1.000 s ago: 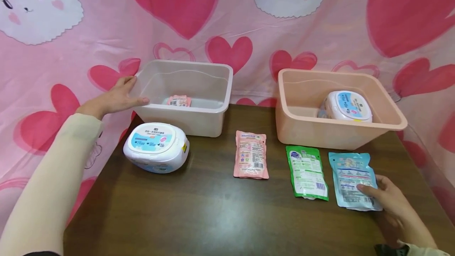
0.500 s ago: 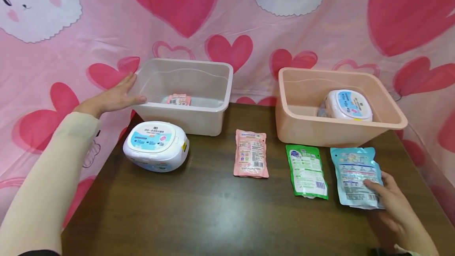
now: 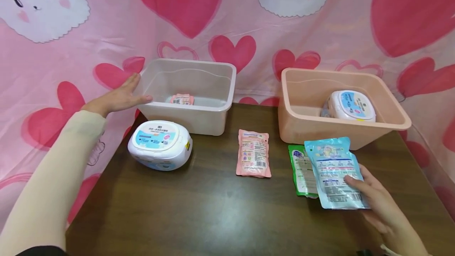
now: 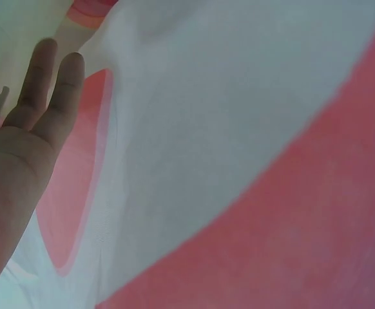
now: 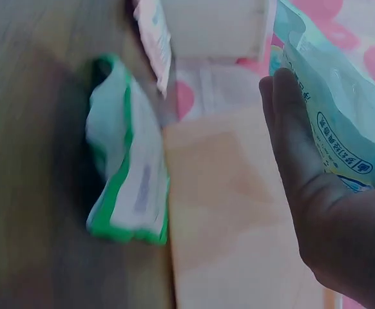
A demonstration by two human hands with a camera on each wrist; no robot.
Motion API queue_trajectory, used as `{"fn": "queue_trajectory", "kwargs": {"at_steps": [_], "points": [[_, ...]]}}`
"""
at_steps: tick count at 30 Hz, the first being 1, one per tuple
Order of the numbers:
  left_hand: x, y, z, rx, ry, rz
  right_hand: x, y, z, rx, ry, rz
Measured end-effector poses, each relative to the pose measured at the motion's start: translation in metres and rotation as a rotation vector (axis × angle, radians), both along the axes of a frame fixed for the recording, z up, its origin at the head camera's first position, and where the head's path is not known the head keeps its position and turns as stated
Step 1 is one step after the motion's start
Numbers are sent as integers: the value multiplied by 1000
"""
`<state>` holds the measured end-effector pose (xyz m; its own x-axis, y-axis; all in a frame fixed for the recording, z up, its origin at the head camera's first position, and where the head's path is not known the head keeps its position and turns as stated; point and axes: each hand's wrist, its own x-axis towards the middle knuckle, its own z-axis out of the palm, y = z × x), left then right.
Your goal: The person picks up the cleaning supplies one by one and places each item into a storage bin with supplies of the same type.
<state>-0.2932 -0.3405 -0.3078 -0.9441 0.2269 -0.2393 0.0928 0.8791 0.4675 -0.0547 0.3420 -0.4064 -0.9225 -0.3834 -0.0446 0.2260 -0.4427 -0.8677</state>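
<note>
In the head view my right hand (image 3: 380,204) pinches a light blue pouch (image 3: 335,173) by its right side, thumb on the printed face. The pouch is raised and overlaps part of a green pouch (image 3: 302,169) on the table. The right wrist view shows the fingers behind the blue pouch (image 5: 342,116). My left hand (image 3: 115,98) rests at the left side of a grey bin (image 3: 185,119), thumb along its front rim and fingers extended. A small pink packet (image 3: 182,99) lies in that bin. The left wrist view shows straight fingers (image 4: 65,96).
A white oval tub (image 3: 160,145) stands before the grey bin. A pink pouch (image 3: 253,153) lies flat mid-table. The peach bin (image 3: 313,129) at the back right holds another white tub (image 3: 352,106). A heart-patterned pink cloth (image 3: 241,7) hangs behind the brown table (image 3: 199,208).
My right hand has lifted the blue pouch off the table and carried it left, over the green pouch. The left hand stays at the grey bin.
</note>
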Motion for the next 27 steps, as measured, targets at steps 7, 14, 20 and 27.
{"fn": "queue_trajectory", "kwargs": {"at_steps": [7,14,20,27], "points": [[-1,1,0,3,6,2,-5,-20,15,52,5,2],[1,0,1,-4,12,8,-14,-35,28,53,28,4],[2,0,1,-1,6,22,-23,-42,31,1,36,8],[-1,0,-1,13,-4,33,-29,-48,34,-44,46,16]]}}
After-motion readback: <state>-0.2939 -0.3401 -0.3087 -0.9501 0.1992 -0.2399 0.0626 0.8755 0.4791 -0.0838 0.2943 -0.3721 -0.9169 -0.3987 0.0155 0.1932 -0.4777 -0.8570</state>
